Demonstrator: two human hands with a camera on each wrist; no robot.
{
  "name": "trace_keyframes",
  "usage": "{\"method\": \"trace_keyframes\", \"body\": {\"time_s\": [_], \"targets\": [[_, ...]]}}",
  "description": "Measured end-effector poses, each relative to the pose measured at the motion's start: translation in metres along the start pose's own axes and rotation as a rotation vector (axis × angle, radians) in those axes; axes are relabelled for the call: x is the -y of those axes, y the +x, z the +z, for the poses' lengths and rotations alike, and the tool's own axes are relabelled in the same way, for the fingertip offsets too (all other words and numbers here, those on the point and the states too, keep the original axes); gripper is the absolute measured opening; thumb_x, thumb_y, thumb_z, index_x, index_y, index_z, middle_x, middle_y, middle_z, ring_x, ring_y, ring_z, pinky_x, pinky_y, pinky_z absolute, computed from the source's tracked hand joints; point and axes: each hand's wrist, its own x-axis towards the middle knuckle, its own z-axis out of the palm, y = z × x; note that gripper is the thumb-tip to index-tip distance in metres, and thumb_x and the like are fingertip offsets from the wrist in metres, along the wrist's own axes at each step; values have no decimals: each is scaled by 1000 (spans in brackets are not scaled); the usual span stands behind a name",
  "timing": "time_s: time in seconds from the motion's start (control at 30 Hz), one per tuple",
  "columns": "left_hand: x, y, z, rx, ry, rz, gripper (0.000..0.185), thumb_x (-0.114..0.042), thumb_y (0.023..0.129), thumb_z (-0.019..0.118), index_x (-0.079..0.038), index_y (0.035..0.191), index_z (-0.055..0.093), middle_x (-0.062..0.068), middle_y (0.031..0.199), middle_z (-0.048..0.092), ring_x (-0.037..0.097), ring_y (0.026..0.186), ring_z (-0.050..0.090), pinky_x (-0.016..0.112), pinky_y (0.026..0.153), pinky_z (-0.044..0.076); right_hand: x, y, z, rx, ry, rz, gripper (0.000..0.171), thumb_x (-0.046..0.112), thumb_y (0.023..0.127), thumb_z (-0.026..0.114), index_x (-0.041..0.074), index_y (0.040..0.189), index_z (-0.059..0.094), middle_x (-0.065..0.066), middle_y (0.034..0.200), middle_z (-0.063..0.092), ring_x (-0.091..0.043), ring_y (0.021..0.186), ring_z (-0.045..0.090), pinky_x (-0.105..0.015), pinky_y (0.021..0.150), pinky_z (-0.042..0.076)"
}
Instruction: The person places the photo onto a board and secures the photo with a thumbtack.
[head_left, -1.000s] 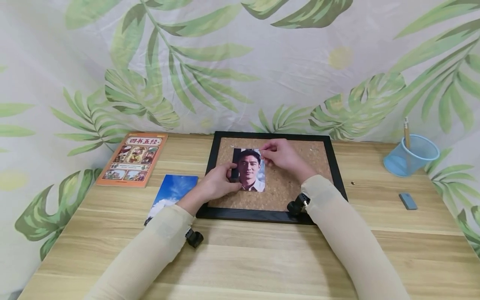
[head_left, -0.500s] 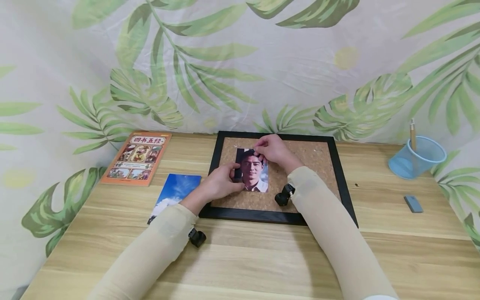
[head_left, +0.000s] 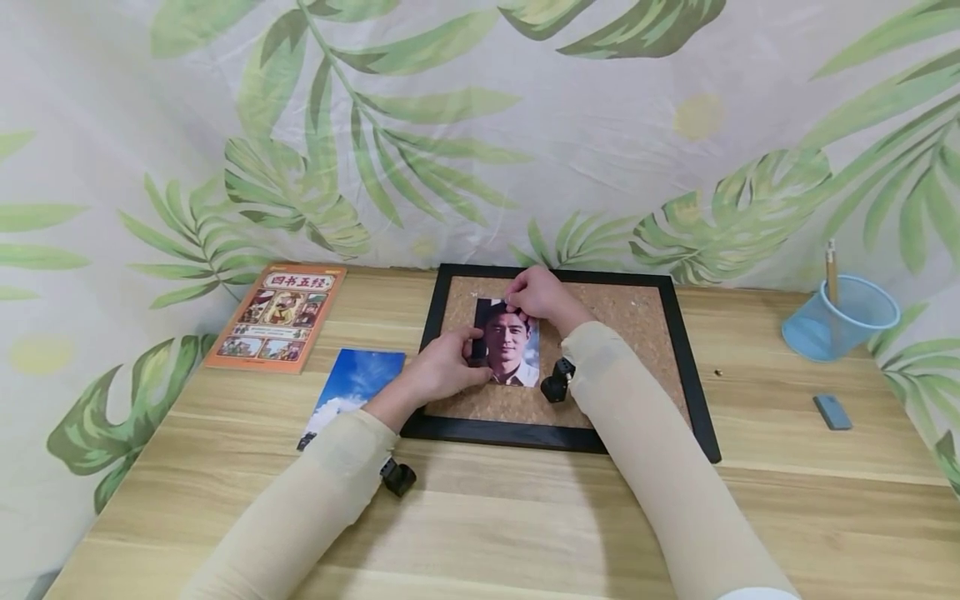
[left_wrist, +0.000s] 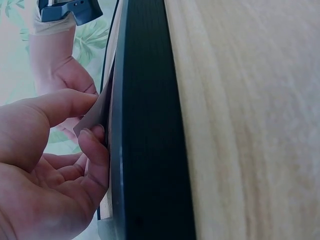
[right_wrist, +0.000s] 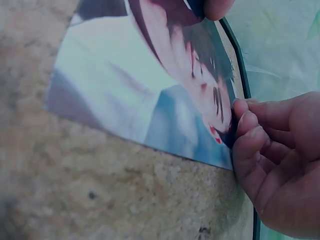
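A portrait photo (head_left: 510,346) lies on the cork board (head_left: 622,333), which has a black frame (head_left: 502,433). My left hand (head_left: 453,367) pinches the photo's left edge between thumb and forefinger; the left wrist view shows that hand (left_wrist: 92,122) on the paper edge beside the frame (left_wrist: 145,125). My right hand (head_left: 534,298) sits at the photo's top edge with its fingers curled and the tips bearing down there. In the right wrist view a fingertip (right_wrist: 217,7) rests on the top of the photo (right_wrist: 150,90), with the left hand (right_wrist: 275,165) at its side. What lies under the right fingertips is hidden.
An orange book (head_left: 276,317) and a sky-blue postcard (head_left: 352,387) lie left of the board. At the right stand a blue mesh cup (head_left: 840,321) with a pencil (head_left: 831,267), a grey eraser (head_left: 832,412) and a tiny object (head_left: 718,372). Leaf-print cloth hangs behind the wooden table (head_left: 525,517).
My right hand has slid left along the photo's top edge, from its right corner to about the middle. My left hand has kept its pinch on the left edge.
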Motion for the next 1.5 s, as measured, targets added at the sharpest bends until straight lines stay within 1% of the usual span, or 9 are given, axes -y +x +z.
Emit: {"method": "trace_keyframes", "body": {"time_s": [0.2, 0.37, 0.57, 0.7, 0.87, 1.0, 1.13, 1.33, 1.5], "targets": [[0, 0, 2, -1, -5, 13, 66, -29, 81, 75, -6, 136, 48, 6, 85, 52, 17, 64, 45, 29, 56, 35, 2, 1, 1, -12, -38, 22, 15, 9, 93, 57, 2, 95, 70, -7, 75, 66, -13, 50, 57, -28, 50, 51], [-1, 1, 4, -12, 8, 22, 65, -28, 80, 75, -6, 136, 48, 5, 85, 52, 17, 66, 47, 29, 57, 37, 2, 1, 1, -29, -46, 46, 13, 9, 90, 59, 3, 93, 69, -7, 73, 66, -13, 47, 56, -28, 49, 51], [-1, 2, 6, -11, 8, 34, 66, -26, 80, 76, -4, 136, 48, 5, 84, 52, 17, 65, 48, 28, 55, 37, 2, 2, 1, -66, -83, 93, 11, 13, 89, 60, 6, 91, 68, -5, 69, 66, -12, 46, 56, -26, 47, 49], [-2, 3, 8, -2, 3, 36, 66, -26, 80, 76, -4, 136, 48, 6, 85, 52, 17, 65, 48, 28, 55, 37, -1, 1, 0, -94, -101, 145, 11, 19, 88, 65, 8, 89, 66, -4, 63, 65, -13, 45, 55, -27, 45, 47], [-2, 4, 9, -11, 21, 43, 66, -27, 80, 76, -4, 136, 49, 5, 85, 52, 17, 65, 48, 28, 56, 38, -12, -1, -3, -84, -40, 244, 24, 34, 86, 70, 10, 87, 64, -2, 56, 61, -14, 41, 50, -29, 39, 41], [0, 4, 8, -19, 30, 47, 66, -27, 80, 75, -4, 136, 49, 5, 83, 52, 17, 64, 47, 28, 55, 36, -16, 0, -5, -69, 26, 281, 28, 36, 85, 71, 9, 84, 63, -2, 55, 61, -14, 39, 50, -29, 38, 41], [-1, 3, 7, -25, 38, 52, 66, -28, 81, 75, -4, 136, 49, 5, 81, 52, 17, 62, 45, 28, 54, 35, -16, 1, -6, -59, 60, 284, 29, 34, 84, 72, 8, 83, 61, -4, 55, 61, -15, 39, 50, -30, 37, 41], [-2, 2, 5, -31, 58, 42, 64, -31, 82, 73, -5, 136, 49, 5, 81, 52, 18, 63, 45, 29, 54, 35, -17, 3, -6, -41, 85, 294, 28, 34, 83, 73, 8, 82, 62, -2, 53, 59, -14, 38, 49, -29, 37, 40], [0, 1, 3, -44, 91, 36, 63, -32, 84, 71, -6, 137, 48, 4, 80, 53, 18, 65, 47, 29, 56, 36, -15, 5, -3, -39, 95, 281, 29, 35, 83, 73, 9, 86, 60, -1, 53, 57, -13, 39, 48, -28, 38, 39]]}}
